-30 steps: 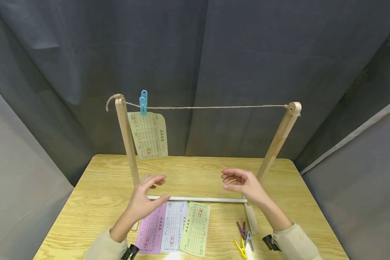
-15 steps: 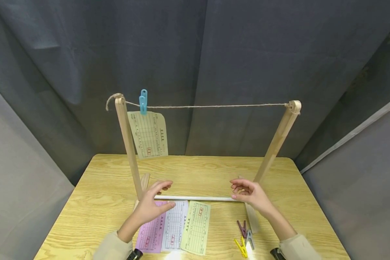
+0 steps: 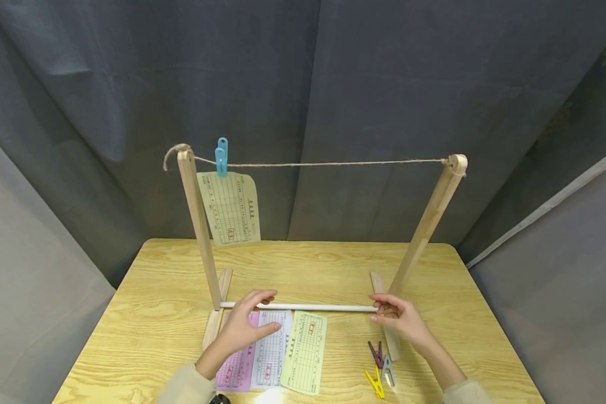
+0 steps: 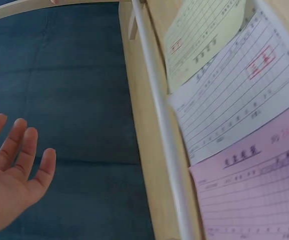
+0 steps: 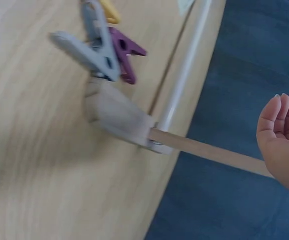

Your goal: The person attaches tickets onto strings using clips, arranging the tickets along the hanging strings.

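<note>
My left hand [image 3: 247, 322] hovers over the pink slip [image 3: 237, 365] and white slip [image 3: 271, 348], fingers apart and holding nothing. A yellow-green slip [image 3: 304, 353] lies at their right, slightly overlapping the white one. My right hand [image 3: 401, 321], fingers loosely bent and empty, is in the air near the base of the right post. Below it lie a purple clothespin [image 3: 376, 354], a grey clothespin [image 3: 388, 370] and a yellow clothespin [image 3: 375, 384]. Up on the twine [image 3: 333, 164], a blue clothespin [image 3: 221, 158] holds another yellow-green slip [image 3: 230, 209] by its top edge.
A wooden left post [image 3: 199, 230] and right post [image 3: 426, 224] carry the twine. Between their feet runs a white rod [image 3: 323, 307]. The frame stands on a wood-grain table [image 3: 131, 325]; a dark curtain [image 3: 384, 84] hangs behind.
Both hands have come lower and nearer to me, shifting to the right. The slips and clothespins have stayed where they were.
</note>
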### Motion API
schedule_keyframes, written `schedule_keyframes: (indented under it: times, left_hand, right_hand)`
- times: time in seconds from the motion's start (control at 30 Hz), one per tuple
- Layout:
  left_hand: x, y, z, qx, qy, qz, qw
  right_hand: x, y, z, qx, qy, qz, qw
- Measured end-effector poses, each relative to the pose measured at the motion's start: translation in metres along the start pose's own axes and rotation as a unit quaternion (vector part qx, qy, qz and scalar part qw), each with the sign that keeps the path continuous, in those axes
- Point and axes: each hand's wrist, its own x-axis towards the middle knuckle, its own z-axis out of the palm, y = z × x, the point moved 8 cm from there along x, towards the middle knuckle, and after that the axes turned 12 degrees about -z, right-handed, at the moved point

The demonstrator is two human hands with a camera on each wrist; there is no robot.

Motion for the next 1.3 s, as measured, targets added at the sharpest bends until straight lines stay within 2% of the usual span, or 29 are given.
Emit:
schedule_keyframes:
  times: [0.47,0.77,0.93,1.1,1.23,1.3]
  left_hand:
    - [-0.007,-0.022,0.021,-0.009,-0.035,-0.048,0.9982]
    - [-0.007,-0.039,0.034,-0.026,-0.029,-0.051,0.9979]
    - [-0.005,-0.061,0.047,-0.044,-0.042,-0.086,0.9944]
    - [-0.001,-0.082,0.064,-0.074,-0.06,-0.121,0.9881]
    - [0.003,-0.096,0.08,-0.048,-0.07,-0.132,0.9876]
    - [0.005,-0.101,0.085,-0.027,-0.065,-0.136,0.9882]
  right_hand:
    - [-0.033,0.048,-0.008,-0.111,0.042,0.046,0.992]
    - [-0.051,0.072,-0.008,-0.16,0.059,0.035,0.985]
    - [-0.056,0.084,-0.004,-0.155,0.065,0.047,0.985]
    - [-0.059,0.099,0.002,-0.13,0.051,0.098,0.985]
    - [-0.063,0.107,0.005,-0.12,0.057,0.142,0.981]
    - [-0.064,0.109,0.005,-0.123,0.061,0.149,0.979]
